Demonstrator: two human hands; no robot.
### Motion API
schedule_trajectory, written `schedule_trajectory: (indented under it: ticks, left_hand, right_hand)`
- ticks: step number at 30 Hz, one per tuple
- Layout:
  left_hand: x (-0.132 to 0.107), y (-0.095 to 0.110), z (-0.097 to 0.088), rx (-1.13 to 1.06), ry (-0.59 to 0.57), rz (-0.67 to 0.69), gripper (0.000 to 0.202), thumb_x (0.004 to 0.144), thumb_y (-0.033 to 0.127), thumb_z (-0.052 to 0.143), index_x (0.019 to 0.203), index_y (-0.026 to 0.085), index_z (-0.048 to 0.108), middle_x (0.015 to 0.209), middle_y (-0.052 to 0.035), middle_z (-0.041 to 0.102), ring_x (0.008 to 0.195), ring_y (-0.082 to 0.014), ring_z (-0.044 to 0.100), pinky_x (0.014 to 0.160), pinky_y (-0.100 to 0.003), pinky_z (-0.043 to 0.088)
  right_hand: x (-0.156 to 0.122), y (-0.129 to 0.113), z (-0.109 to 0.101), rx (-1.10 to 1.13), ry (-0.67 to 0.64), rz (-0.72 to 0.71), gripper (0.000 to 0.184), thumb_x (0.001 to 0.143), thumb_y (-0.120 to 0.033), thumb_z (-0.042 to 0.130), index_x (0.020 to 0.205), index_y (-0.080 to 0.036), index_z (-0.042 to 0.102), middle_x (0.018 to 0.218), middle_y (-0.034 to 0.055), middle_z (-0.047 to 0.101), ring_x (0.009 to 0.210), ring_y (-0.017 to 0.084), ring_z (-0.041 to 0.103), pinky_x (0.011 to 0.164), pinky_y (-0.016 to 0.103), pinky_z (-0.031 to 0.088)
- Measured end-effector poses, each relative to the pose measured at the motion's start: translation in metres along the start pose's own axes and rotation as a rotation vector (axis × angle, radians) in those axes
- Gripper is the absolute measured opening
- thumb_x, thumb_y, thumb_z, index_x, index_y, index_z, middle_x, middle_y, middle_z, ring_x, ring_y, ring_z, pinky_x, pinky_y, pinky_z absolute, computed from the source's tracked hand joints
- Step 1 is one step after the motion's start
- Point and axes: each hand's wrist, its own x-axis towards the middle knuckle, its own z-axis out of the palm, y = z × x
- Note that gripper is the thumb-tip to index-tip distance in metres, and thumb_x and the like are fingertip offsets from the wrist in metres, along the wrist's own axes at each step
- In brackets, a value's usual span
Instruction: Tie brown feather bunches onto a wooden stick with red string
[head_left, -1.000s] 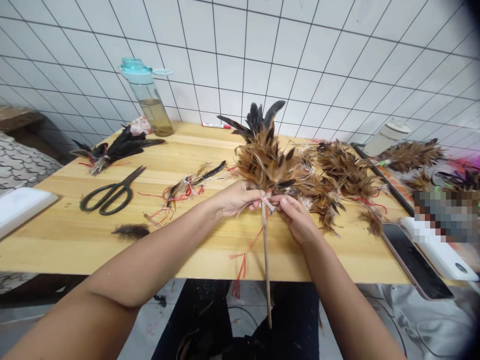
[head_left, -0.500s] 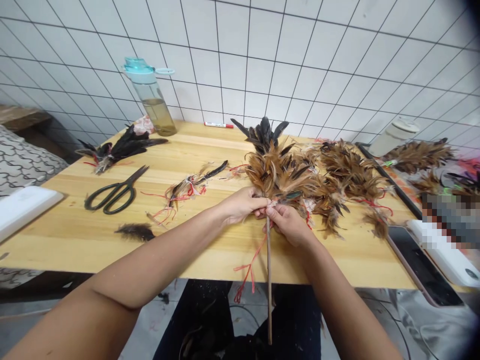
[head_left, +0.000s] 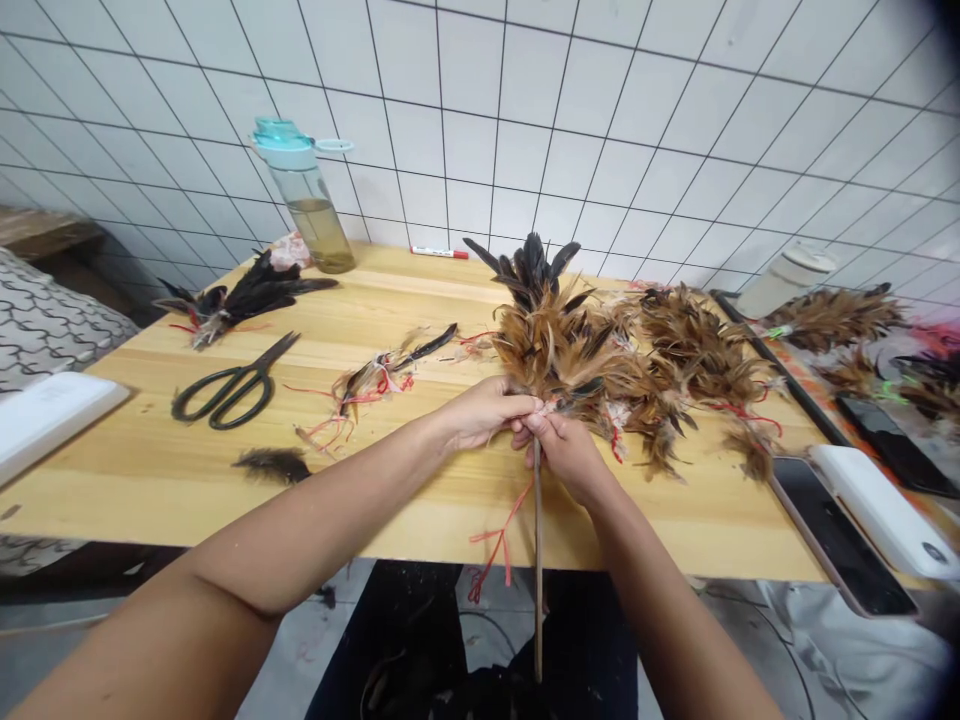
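Note:
A feather duster [head_left: 551, 345] with brown feathers and a dark tip lies pointing away from me, its thin wooden stick [head_left: 538, 560] running back past the table edge toward my lap. My left hand [head_left: 499, 410] is closed at the base of the feathers, thumb pressed in from the left. From the right, my right hand [head_left: 562, 445] pinches the same spot, its fingertips meeting the left thumb. Red string [head_left: 501, 545] hangs down beside the stick. What exactly lies between the fingertips is mostly hidden.
Loose brown feather bundles [head_left: 697, 345] cover the table's right side. Scissors [head_left: 232, 385], black feathers [head_left: 247, 290], red string scraps [head_left: 367, 390] and a water bottle [head_left: 311, 205] are on the left. A marker [head_left: 439, 253] lies at the back; a phone [head_left: 840, 535] sits at right.
My right hand has shifted slightly left, closing in on the left fingertips at the feather base. The view has moved a little; the duster stays in place.

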Motion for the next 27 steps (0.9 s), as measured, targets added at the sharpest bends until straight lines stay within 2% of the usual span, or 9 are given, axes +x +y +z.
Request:
schedule_trajectory:
  ticks: [4,8,13,17,22,27]
  left_hand:
    - [0.001,-0.001,-0.001,-0.018,0.004,0.006,0.033,0.067,0.038,0.075,0.065,0.01,0.058,0.05,-0.0011,0.055,0.045,-0.0118,0.054,0.046,-0.023,0.039]
    - [0.001,-0.002,0.0,0.054,0.109,0.036,0.038,0.068,0.041,0.075,0.061,0.01,0.054,0.047,-0.001,0.055,0.042,-0.0066,0.049,0.043,-0.018,0.03]
    - [0.002,-0.002,0.002,0.101,0.245,0.042,0.035,0.07,0.036,0.075,0.06,0.013,0.05,0.045,0.0034,0.049,0.041,-0.0046,0.043,0.043,-0.017,0.027]
    - [0.003,-0.001,-0.002,0.203,0.28,-0.002,0.032,0.073,0.035,0.072,0.061,0.011,0.054,0.048,0.003,0.049,0.043,-0.0044,0.042,0.044,-0.018,0.028]
    - [0.003,0.0,-0.002,0.313,0.282,-0.044,0.034,0.084,0.031,0.06,0.057,0.011,0.054,0.048,-0.0004,0.053,0.043,-0.0058,0.045,0.047,-0.019,0.033]
    - [0.005,-0.001,0.0,0.337,0.346,-0.102,0.034,0.086,0.019,0.055,0.053,0.012,0.05,0.044,0.0,0.052,0.04,-0.0065,0.044,0.046,-0.02,0.033]
  right_hand:
    - [-0.003,0.005,0.008,0.138,0.102,-0.002,0.043,0.084,-0.056,0.049,0.069,-0.017,0.06,0.063,0.0022,0.062,0.046,0.011,0.051,0.05,0.026,0.042]
    - [-0.001,0.01,0.016,0.269,0.191,0.004,0.044,0.08,-0.059,0.052,0.066,-0.018,0.056,0.062,0.0015,0.06,0.045,0.011,0.047,0.049,0.027,0.039]
    - [0.001,0.011,0.02,0.263,0.225,-0.009,0.043,0.08,-0.058,0.053,0.066,-0.018,0.054,0.062,0.0001,0.057,0.045,0.01,0.046,0.049,0.026,0.038]
    - [0.0,0.013,0.02,0.21,0.238,-0.007,0.041,0.082,-0.057,0.05,0.067,-0.019,0.054,0.063,0.0001,0.058,0.046,0.01,0.046,0.049,0.026,0.037]
    - [-0.001,0.018,0.021,0.035,0.263,0.026,0.039,0.087,-0.052,0.042,0.066,-0.02,0.052,0.053,-0.0015,0.052,0.045,0.012,0.045,0.049,0.026,0.036]
    - [-0.001,0.018,0.024,-0.205,0.309,0.002,0.03,0.087,-0.043,0.041,0.069,-0.022,0.05,0.058,0.0013,0.057,0.052,0.015,0.051,0.054,0.027,0.038]
